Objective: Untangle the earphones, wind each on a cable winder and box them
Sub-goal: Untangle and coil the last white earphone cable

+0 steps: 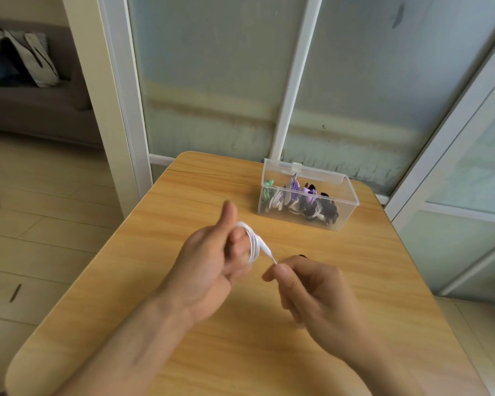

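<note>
Your left hand [212, 261] has its fingers curled with the thumb raised, and a white earphone cable [253, 242] is looped in several turns round those curled fingers. Your right hand [312, 287] pinches the loose end of that cable between thumb and forefinger, close beside the left hand and above the wooden table [183, 195]. The stiffer moulded section near the end [265, 248] runs from the coil down to your pinch.

Whether a cable winder sits inside the coil cannot be determined; none is visible, and the turns appear to lie on the fingers themselves.

Handling assessment: the cable is judged very light, soft and springy. The loops will likely slacken and spill the moment finger tension drops. Hold the coil across all its turns at once, not by a single strand. The moulded section is the firmest place to take the free end; avoid hauling on the thin wire where it joins, as that joint is the probable weak point.

The clear box [307, 195] stands open at the far side of the table, well apart from your hands, already holding purple, black, white and green bundles.
</note>
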